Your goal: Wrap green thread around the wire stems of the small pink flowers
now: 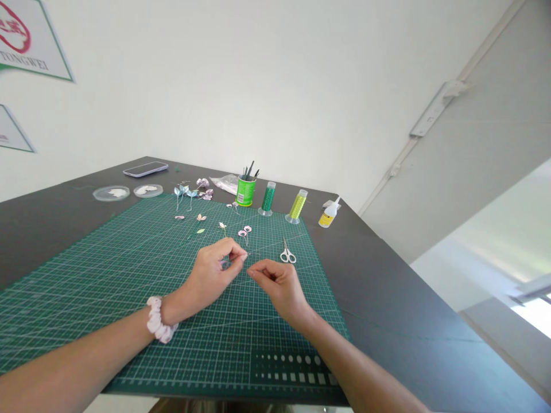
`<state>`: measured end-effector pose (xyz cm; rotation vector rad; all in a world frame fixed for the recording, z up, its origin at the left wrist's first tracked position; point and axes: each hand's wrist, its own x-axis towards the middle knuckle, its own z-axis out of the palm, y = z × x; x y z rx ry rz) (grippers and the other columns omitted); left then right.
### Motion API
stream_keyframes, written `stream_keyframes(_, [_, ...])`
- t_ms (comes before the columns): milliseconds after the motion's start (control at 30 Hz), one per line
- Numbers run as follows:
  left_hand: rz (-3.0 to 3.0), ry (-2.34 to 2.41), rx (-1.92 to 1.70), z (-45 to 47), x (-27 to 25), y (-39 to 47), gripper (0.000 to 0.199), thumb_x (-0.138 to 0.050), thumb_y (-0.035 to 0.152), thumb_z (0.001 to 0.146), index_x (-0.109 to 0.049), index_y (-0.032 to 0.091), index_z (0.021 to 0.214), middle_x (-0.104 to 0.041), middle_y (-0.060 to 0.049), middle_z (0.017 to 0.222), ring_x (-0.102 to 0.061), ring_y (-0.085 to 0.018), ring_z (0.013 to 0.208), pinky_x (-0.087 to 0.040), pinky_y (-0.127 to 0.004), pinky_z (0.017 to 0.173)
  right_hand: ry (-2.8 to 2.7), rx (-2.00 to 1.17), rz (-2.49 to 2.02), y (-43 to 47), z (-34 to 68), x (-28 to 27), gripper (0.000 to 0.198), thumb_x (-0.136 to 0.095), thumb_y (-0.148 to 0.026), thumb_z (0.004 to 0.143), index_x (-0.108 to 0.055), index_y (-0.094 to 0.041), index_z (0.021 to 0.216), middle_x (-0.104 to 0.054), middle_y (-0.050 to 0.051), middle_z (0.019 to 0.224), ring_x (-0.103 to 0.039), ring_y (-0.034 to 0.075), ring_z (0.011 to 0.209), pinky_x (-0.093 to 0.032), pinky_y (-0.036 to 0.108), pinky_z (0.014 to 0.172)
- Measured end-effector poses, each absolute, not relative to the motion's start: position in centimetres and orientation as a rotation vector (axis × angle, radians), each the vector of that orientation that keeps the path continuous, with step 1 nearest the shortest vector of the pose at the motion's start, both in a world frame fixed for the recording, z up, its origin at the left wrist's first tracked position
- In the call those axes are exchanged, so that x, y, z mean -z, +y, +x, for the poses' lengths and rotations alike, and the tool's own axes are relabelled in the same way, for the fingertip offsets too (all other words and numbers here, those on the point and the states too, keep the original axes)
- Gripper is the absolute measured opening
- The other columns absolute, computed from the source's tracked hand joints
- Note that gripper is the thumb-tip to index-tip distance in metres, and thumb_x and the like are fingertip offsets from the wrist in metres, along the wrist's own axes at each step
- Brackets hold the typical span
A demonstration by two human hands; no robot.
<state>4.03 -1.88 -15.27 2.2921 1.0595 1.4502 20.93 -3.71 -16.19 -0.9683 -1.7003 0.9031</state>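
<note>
My left hand [217, 267], with a white scrunchie [157, 321] on its wrist, is closed in a pinch over the green cutting mat [142, 258]. A small pinkish-blue bit shows inside its curled fingers, too hidden to name. Close by on the right, my right hand [278, 281] also pinches thumb against finger, its tips just short of the left fingertips. Whatever it holds is too fine to make out. Beyond the hands lie a pair of pink wired petals [244, 232], a white bud on a stem [222, 226], a peach flower piece [201, 217] and a green leaf [200, 231].
White-handled scissors [288, 254] lie right of the hands. Farther back stand a green thread spool [268, 199], a yellow-green spool [297, 206], a glue bottle [329, 213] and a green tool can [245, 191]. Blue flowers [185, 192], clear dishes [111, 194] and a phone [145, 169] are at left.
</note>
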Motion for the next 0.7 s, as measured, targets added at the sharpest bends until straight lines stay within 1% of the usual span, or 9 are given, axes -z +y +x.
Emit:
stream_keyframes(133, [2.373,1.053,-1.454,4.0,15.5,-1.7,0.019,-0.052,0.013,0.086,-0.057,0.017,0.068,-0.059,0.002,0.065,-0.054,-0.011,0.059,-0.042,-0.022,0.057,-1.882,-0.484,-0.855,-4.1,21.3,16.2,0.023,-0.052,-0.019,0.089,-0.068,-0.017,0.073,-0.062,0.001,0.061,-0.047,0.010,0.050,-0.037,0.023,0.048])
stream_keyframes(200, [2.417,1.020,-1.445,3.9,15.5,-1.7,0.019,-0.052,0.012,0.087,-0.057,0.017,0.069,-0.059,0.002,0.065,-0.054,-0.011,0.061,-0.042,-0.022,0.058,-1.889,-0.367,-0.840,-4.1,21.5,16.1,0.023,-0.051,-0.018,0.090,-0.069,-0.017,0.075,-0.065,0.002,0.063,-0.051,0.011,0.052,-0.039,0.023,0.050])
stream_keyframes(267, [2.456,0.978,-1.425,3.9,15.4,-1.7,0.019,-0.051,0.011,0.088,-0.058,0.017,0.071,-0.059,0.001,0.066,-0.053,-0.011,0.062,-0.042,-0.022,0.059,-1.863,-0.328,-0.851,-4.0,21.7,15.9,0.021,-0.052,-0.017,0.090,-0.069,-0.017,0.076,-0.063,0.001,0.061,-0.050,0.011,0.050,-0.039,0.023,0.049])
stream_keyframes(367, [2.516,0.907,-1.385,3.9,15.3,-1.8,0.019,-0.051,0.010,0.089,-0.059,0.016,0.073,-0.057,0.001,0.066,-0.053,-0.011,0.063,-0.042,-0.021,0.059,-1.810,-0.357,-0.884,-3.7,22.0,15.9,0.019,-0.055,-0.017,0.089,-0.068,-0.016,0.076,-0.057,-0.002,0.056,-0.044,0.009,0.047,-0.035,0.022,0.046])
stream_keyframes(600, [2.631,0.777,-1.317,4.0,15.4,-1.8,0.019,-0.051,0.009,0.090,-0.058,0.017,0.075,-0.058,0.001,0.066,-0.052,-0.012,0.065,-0.041,-0.021,0.059,-1.672,-0.571,-0.992,-3.0,21.9,16.0,0.020,-0.057,-0.027,0.085,-0.067,-0.018,0.070,-0.040,-0.006,0.049,-0.032,0.009,0.044,-0.029,0.023,0.043])
stream_keyframes(700, [2.624,0.752,-1.304,4.0,15.4,-1.8,0.019,-0.051,0.009,0.090,-0.059,0.017,0.075,-0.060,0.001,0.067,-0.053,-0.012,0.065,-0.042,-0.022,0.061,-1.619,-0.660,-1.032,-2.7,21.9,15.8,0.020,-0.059,-0.029,0.082,-0.066,-0.019,0.066,-0.038,-0.005,0.049,-0.031,0.009,0.046,-0.028,0.023,0.043])
